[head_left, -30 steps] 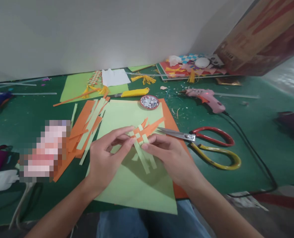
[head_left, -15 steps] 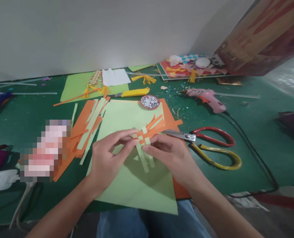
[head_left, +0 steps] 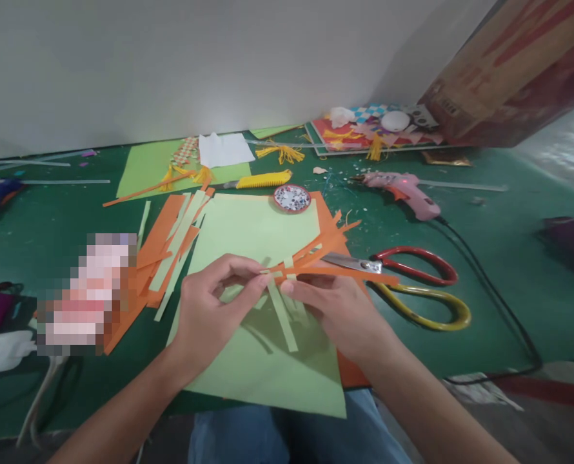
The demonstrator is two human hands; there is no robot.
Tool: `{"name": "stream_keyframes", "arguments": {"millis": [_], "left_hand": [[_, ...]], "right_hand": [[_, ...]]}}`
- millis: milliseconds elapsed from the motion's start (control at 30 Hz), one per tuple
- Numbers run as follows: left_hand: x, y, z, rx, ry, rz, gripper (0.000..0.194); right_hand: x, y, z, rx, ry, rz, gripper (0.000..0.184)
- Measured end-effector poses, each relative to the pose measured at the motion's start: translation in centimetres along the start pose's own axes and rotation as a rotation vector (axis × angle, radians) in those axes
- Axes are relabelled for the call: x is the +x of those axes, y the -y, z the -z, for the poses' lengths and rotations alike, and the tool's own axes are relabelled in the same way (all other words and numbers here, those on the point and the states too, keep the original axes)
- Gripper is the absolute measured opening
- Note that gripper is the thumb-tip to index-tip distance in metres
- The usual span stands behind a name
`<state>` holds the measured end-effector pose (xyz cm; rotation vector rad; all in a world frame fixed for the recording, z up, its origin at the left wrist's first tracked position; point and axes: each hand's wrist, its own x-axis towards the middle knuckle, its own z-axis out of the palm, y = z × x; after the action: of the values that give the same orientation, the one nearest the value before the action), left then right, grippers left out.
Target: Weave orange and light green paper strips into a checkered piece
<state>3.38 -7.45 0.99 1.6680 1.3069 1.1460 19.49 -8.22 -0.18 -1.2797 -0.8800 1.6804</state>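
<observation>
My left hand [head_left: 214, 309] and my right hand [head_left: 338, 309] together pinch a small weave of orange and light green paper strips [head_left: 294, 267], held just above a light green sheet [head_left: 248, 232]. Orange strip ends fan out to the upper right, and one long orange strip reaches right over the scissors. Green strip ends [head_left: 282, 316] hang down between my hands. Both hands have their fingertips closed on the weave.
Scissors with red and yellow handles [head_left: 413, 283] lie right of my right hand. A pink glue gun [head_left: 403, 192] with a black cord, a dish of googly eyes [head_left: 291, 198], a yellow knife [head_left: 262, 180] and loose orange and green strips [head_left: 171, 248] lie on the green table.
The weave has flattened and turned; the orange strips now fan farther right, with one long strip stretching across the scissors. Both hands stayed almost in place.
</observation>
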Motion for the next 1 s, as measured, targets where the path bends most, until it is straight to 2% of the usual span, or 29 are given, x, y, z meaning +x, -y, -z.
{"name": "stream_keyframes", "arguments": {"millis": [100,200,400,600,767,1000], "left_hand": [[0.08,-0.01,-0.01,-0.054,0.049,0.032,0.008],[0.12,0.06,0.04,-0.101,0.096,0.010,0.006],[0.01,0.04,0.28,-0.193,0.199,-0.037,0.004],[-0.10,0.17,0.26,-0.153,0.150,-0.014,0.012],[-0.01,0.26,0.20,-0.195,0.187,-0.041,0.013],[0.16,0.16,0.24,-0.212,0.212,-0.038,0.014]], "right_hand": [[-0.03,0.00,-0.16,0.049,0.001,-0.005,0.022],[0.03,-0.03,-0.21,0.058,-0.014,0.044,0.024],[-0.10,-0.07,0.08,0.052,0.131,0.066,0.019],[-0.10,-0.02,0.18,0.051,0.147,0.108,0.019],[0.05,-0.09,0.12,0.038,0.132,0.109,0.019],[0.20,-0.30,0.42,0.028,0.183,0.156,0.015]]}}
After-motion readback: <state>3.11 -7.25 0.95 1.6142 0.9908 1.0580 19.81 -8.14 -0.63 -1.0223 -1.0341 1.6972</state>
